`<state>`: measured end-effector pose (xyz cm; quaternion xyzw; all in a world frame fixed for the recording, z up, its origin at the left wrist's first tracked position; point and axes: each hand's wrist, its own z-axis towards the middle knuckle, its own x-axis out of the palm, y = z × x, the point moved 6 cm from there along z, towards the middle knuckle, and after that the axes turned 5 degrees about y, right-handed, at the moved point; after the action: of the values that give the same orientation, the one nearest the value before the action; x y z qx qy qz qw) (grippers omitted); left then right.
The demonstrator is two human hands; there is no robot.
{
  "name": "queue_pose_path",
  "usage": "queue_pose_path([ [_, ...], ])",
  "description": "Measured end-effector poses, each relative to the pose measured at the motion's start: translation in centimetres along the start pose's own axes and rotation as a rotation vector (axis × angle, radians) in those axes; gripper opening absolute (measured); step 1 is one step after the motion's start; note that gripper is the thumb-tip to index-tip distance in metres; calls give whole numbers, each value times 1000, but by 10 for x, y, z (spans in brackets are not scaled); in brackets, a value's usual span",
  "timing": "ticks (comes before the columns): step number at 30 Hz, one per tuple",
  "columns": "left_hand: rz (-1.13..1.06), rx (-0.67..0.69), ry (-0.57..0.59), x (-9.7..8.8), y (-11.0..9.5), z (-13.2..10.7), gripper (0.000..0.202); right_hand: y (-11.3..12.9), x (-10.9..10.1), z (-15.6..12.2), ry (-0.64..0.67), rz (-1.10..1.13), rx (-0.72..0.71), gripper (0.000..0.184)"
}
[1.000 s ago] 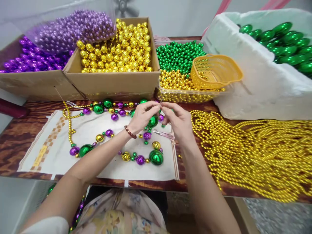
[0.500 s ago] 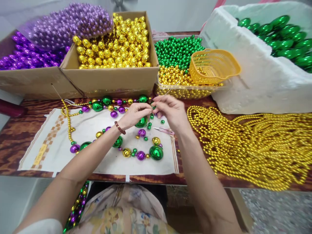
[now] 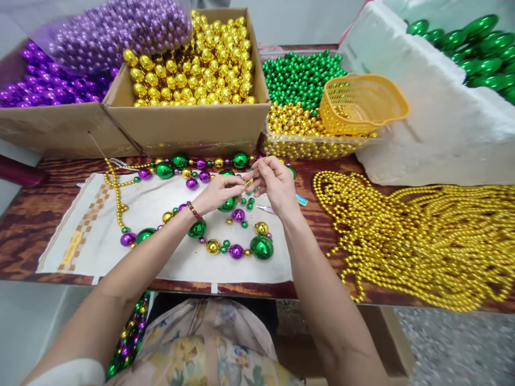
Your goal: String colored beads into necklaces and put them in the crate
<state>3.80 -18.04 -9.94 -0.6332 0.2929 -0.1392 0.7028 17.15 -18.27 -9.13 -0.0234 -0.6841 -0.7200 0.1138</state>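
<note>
Your worktop (image 3: 32,214) carries two cardboard boxes (image 3: 185,126) and one yellow basket (image 3: 362,102) along its far edge; your left hand (image 3: 219,192) and right hand (image 3: 276,182) each hold a pinching grip on one bead strand (image 3: 261,247).

A dark wooden bench (image 3: 36,214) with strong wavy grain runs the full width of the view. Behind it stands a plain pale wall (image 3: 306,21) — flat and evenly lit. Below the bench at the right shows a grey speckled floor (image 3: 454,348); the light is bright and soft.
</note>
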Motion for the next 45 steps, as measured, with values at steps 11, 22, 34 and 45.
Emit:
queue_pose_path([
  [11, 197, 47, -229, -1, 4, -21, 20, 120, 4, 8, -104, 71, -272, 27],
  [22, -282, -128, -632, 44, 53, -35, 17, 184, 48, 9, -82, 118, -438, 36],
  [34, 179, -231, -492, 7, 34, -78, 44, 151, 66, 24, 48, -28, -305, 24],
  [45, 1091, -50, 333, -22, 37, -131, 72, 132, 97, 25, 137, -59, -126, 24],
])
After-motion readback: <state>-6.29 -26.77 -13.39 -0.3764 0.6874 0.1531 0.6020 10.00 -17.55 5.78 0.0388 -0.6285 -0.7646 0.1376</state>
